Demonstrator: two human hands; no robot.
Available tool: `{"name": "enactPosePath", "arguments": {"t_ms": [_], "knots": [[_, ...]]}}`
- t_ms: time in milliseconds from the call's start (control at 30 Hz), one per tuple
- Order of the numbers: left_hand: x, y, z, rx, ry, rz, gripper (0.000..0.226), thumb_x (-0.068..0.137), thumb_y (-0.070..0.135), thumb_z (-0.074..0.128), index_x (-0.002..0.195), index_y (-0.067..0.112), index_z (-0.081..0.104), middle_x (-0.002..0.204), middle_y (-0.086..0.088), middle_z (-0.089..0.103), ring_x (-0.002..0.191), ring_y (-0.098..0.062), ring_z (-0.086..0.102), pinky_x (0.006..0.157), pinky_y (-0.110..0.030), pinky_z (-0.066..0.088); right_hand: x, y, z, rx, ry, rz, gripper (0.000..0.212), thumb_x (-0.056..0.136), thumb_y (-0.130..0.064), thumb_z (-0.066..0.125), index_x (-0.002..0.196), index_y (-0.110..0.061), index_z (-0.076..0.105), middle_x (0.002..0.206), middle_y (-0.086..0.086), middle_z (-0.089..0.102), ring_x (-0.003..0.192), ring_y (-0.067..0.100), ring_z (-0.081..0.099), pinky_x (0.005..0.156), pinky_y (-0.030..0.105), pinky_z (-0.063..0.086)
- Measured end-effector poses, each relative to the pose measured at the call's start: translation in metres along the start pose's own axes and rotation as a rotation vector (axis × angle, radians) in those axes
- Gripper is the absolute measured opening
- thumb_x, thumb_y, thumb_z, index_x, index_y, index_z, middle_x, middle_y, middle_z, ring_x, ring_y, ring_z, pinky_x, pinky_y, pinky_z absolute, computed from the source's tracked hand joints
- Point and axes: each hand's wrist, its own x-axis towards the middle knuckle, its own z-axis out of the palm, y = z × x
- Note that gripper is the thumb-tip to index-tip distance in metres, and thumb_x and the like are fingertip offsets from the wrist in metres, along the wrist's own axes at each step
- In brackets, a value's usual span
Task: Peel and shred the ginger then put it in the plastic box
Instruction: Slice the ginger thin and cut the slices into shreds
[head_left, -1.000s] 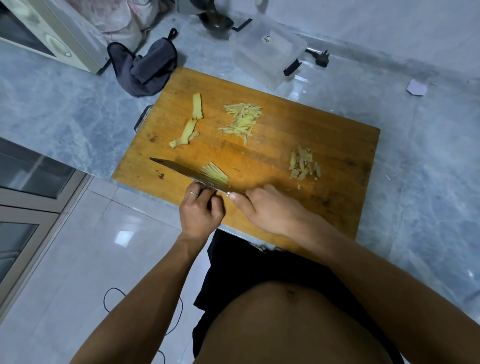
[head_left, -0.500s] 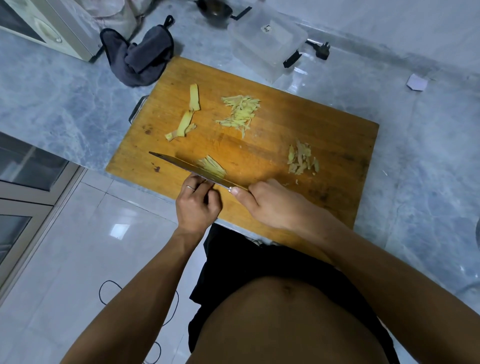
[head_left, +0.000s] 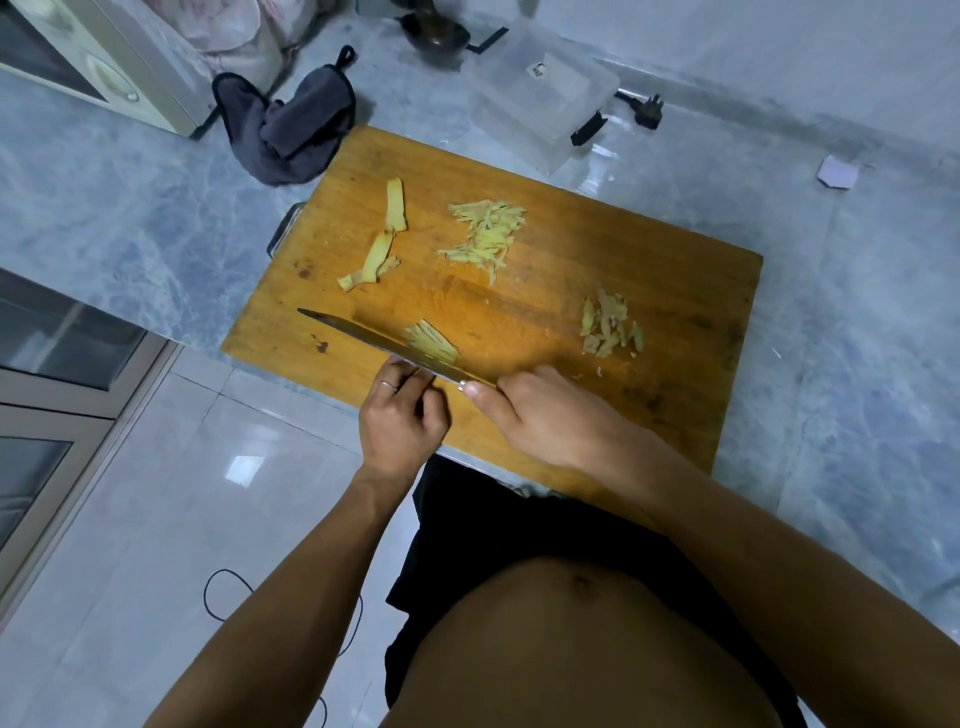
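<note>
Pale yellow ginger slices (head_left: 431, 343) lie in a fanned stack on the near part of the wooden cutting board (head_left: 649, 270), right against the blade of the knife (head_left: 374, 340). The right hand (head_left: 550, 415) has its fingers wrapped round the knife handle, thumb along the top, while the left hand (head_left: 400, 415) sits just behind the blade with its fingers curled inward at the stack's near side; whether they actually pin a slice is hidden by the blade. Farther back on the board lies a heap of finished shreds (head_left: 485, 234), to its left two long uncut slices (head_left: 384, 239), and to the right a small pile of duller scraps, probably peel (head_left: 608, 325). Judging by this, peeling looks done and shredding is roughly midway: the stack at the knife and the two long slices still need cutting, and nothing has gone into the clear plastic box (head_left: 540, 93), which stands on the grey marble counter (head_left: 104, 171) just beyond the board's far edge. A small label sits on the box's top, but its writing is too small to read.
</note>
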Motion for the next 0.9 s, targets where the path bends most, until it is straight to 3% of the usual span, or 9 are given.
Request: {"name": "enactPosePath", "arguments": {"t_ms": [167,300,534,800,901], "knots": [[-0.005,0.006,0.001,0.003,-0.015,-0.030,0.025,0.083,0.004,0.050,0.087,0.004,0.075,0.095,-0.013,0.067,0.094,-0.034,0.066,0.070,-0.034,0.052,-0.002,0.000,-0.003,0.001,-0.001,-0.018,0.061,0.102,-0.059,0.027,0.064,-0.015,0.048,0.068,0.009,0.052,0.068,0.032,0.055,0.060,0.040,0.045],[-0.008,0.008,0.002,0.008,-0.029,-0.074,0.022,0.084,0.004,0.051,0.086,0.002,0.073,0.095,-0.014,0.065,0.090,-0.036,0.066,0.071,-0.041,0.056,0.000,-0.003,-0.003,-0.031,-0.004,-0.008,0.061,0.103,-0.059,0.026,0.065,-0.016,0.047,0.069,0.008,0.051,0.074,0.035,0.057,0.062,0.039,0.045],[-0.007,0.011,0.000,0.038,-0.018,-0.063,0.014,0.080,-0.003,0.057,0.082,0.002,0.070,0.093,-0.014,0.062,0.084,-0.034,0.065,0.065,-0.031,0.046,0.001,-0.005,-0.002,-0.054,-0.028,0.008,0.057,0.103,-0.059,0.025,0.066,-0.019,0.043,0.069,0.003,0.043,0.071,0.031,0.049,0.061,0.034,0.033],[-0.009,0.008,0.004,0.032,0.016,-0.055,0.011,0.080,-0.003,0.061,0.081,0.002,0.070,0.096,-0.012,0.061,0.084,-0.034,0.064,0.067,-0.033,0.047,0.007,-0.010,-0.001,-0.061,-0.072,0.038,0.057,0.103,-0.059,0.026,0.070,-0.017,0.046,0.073,0.004,0.044,0.069,0.030,0.046,0.057,0.034,0.033],[-0.011,0.009,0.005,0.029,0.013,-0.049,0.009,0.083,-0.001,0.060,0.083,0.001,0.070,0.097,-0.013,0.058,0.084,-0.036,0.064,0.069,-0.039,0.053,0.014,-0.011,0.001,-0.051,-0.077,0.054,0.058,0.102,-0.059,0.026,0.077,-0.014,0.052,0.076,0.006,0.045,0.073,0.032,0.046,0.062,0.035,0.037]]}}
